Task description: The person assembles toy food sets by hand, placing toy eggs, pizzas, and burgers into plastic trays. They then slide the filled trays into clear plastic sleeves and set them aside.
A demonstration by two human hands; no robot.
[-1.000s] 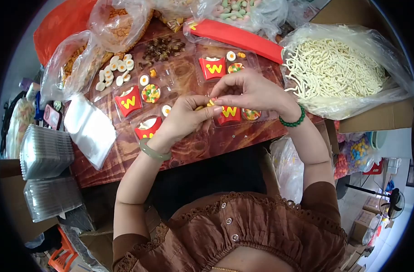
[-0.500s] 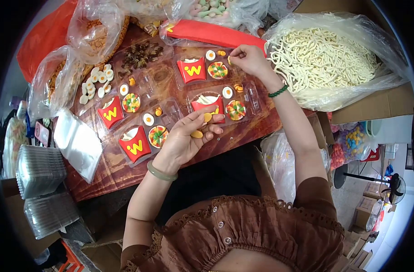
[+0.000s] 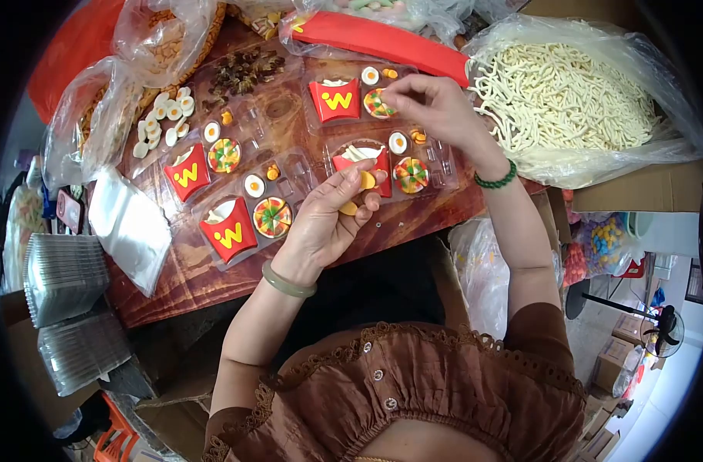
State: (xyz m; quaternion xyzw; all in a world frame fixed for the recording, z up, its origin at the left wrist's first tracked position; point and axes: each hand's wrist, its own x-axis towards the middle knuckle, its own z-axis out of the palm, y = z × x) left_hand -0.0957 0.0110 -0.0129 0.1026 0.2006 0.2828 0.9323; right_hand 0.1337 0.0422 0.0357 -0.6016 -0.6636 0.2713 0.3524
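My left hand (image 3: pixel 332 219) is closed around several flat yellow oval pieces (image 3: pixel 348 208), held over the front edge of the table. Its fingers partly cover the red fries box (image 3: pixel 378 165) in the lower right tray. My right hand (image 3: pixel 436 112) is pinched at the right edge of a small toy pizza (image 3: pixel 377 102) in the upper right tray; anything between its fingertips is hidden. Beside that pizza are a red fries box (image 3: pixel 335 100), a fried egg piece (image 3: pixel 370 75) and small orange pieces (image 3: pixel 390 74). Other clear trays (image 3: pixel 294 165) hold similar sets.
An open bag of pale stick pieces (image 3: pixel 567 96) stands at the right. Egg pieces (image 3: pixel 167 115) and dark brown pieces (image 3: pixel 247 71) lie at the back left. A red plastic bag (image 3: pixel 374 42) stretches along the back. Stacked clear trays (image 3: pixel 65 277) stand left, near white plastic sheets (image 3: pixel 128 227).
My right fingertips have moved closer to the upper right pizza, and the small yellowish piece seen in them is out of sight. My left hand keeps its yellow pieces. The view has shifted slightly.
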